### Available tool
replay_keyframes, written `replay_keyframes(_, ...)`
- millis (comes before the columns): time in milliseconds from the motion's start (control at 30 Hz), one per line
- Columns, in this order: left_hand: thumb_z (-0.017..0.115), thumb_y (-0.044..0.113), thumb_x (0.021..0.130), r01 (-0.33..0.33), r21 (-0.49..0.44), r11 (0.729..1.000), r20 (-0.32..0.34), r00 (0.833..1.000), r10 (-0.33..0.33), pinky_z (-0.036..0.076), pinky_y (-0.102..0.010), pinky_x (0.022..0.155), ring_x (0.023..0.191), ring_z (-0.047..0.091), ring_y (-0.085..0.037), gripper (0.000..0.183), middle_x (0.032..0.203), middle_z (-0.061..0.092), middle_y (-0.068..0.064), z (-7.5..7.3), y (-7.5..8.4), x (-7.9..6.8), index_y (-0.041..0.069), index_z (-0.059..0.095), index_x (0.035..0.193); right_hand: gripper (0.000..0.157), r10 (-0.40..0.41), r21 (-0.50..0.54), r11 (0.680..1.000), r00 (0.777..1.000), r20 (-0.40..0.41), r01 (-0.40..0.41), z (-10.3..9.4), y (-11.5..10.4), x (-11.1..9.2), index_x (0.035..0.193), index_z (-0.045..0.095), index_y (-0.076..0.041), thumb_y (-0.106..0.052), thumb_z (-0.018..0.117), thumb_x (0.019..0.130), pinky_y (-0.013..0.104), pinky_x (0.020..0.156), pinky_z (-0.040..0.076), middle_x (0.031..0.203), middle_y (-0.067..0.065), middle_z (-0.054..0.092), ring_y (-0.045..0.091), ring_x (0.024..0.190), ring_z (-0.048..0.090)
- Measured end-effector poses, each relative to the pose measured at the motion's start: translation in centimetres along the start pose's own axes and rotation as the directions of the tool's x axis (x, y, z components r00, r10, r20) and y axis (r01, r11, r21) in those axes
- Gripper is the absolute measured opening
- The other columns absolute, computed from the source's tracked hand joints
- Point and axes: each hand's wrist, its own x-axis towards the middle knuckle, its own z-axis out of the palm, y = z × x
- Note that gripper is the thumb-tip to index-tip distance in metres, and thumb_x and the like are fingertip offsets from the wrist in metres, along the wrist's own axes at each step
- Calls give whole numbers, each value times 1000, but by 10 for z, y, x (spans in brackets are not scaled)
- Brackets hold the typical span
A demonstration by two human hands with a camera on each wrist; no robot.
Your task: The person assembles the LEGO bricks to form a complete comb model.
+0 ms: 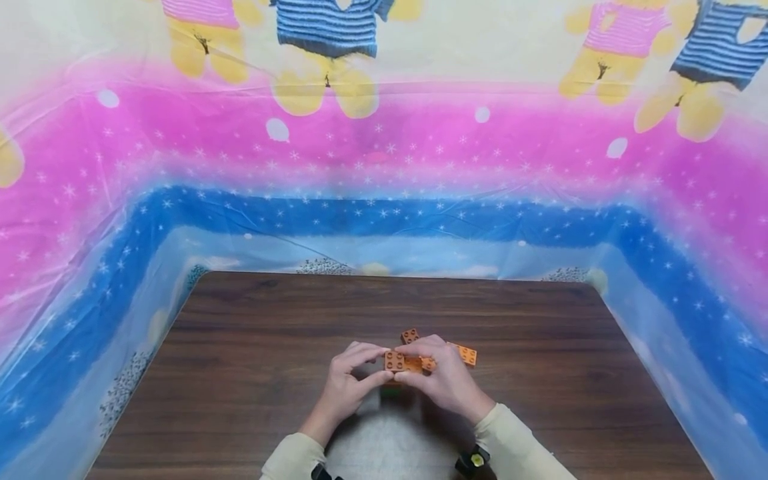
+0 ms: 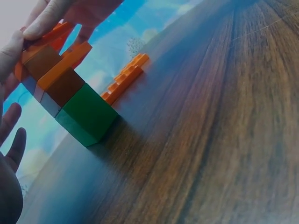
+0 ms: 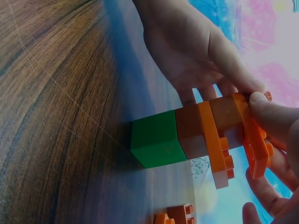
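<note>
A tower of toy building bricks stands upright on the table, with a green brick [image 3: 156, 140] at its base. Above that, brown bricks [image 3: 190, 133] alternate with thin orange bricks [image 3: 216, 156] that jut out to one side. A brown studded top [image 1: 394, 361] shows between the hands in the head view. My left hand [image 1: 349, 379] pinches the tower's upper end from the left, thumb in front and fingers behind. From the right, my right hand [image 1: 445, 375] grips the same upper end, its thumb against the topmost orange brick [image 3: 254, 149]. Fingers partly hide the top.
Behind the right hand, a loose orange brick [image 1: 467, 355] and a brown studded brick [image 1: 410, 335] lie on the dark wooden table [image 1: 252, 333]. A printed cloth [image 1: 384, 217] hangs around the table's back and sides.
</note>
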Motion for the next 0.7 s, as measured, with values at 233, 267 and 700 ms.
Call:
replay_keyframes(233, 85, -10, 80, -8, -32, 999, -18, 1000, 7, 55, -36, 77, 93, 65, -19, 38, 108, 77, -14, 1, 15, 3, 0, 78, 116, 39, 13, -6, 1000, 1000, 10, -13, -1, -1, 1, 124, 78, -25, -37, 87, 88, 37, 89, 55, 114, -13, 74, 10, 108, 63)
replay_keyframes(267, 84, -11, 80, -5, -35, 999, -19, 1000, 5, 54, -34, 77, 93, 65, -17, 37, 108, 77, -15, 0, 20, 4, -1, 77, 115, 39, 14, -7, 1000, 1000, 12, -14, -1, -1, 1, 124, 78, -24, -37, 87, 88, 37, 89, 55, 114, -13, 74, 10, 108, 63)
replay_keyframes(700, 82, -10, 82, 53, -62, 997, -21, 998, -55, 54, -31, 81, 96, 66, -15, 30, 106, 77, -15, -1, 40, 13, -4, 77, 112, 39, -16, -5, 1000, 1000, 10, 17, -1, 1, 2, 124, 78, -24, -37, 86, 88, 39, 89, 56, 114, -12, 75, 10, 108, 64)
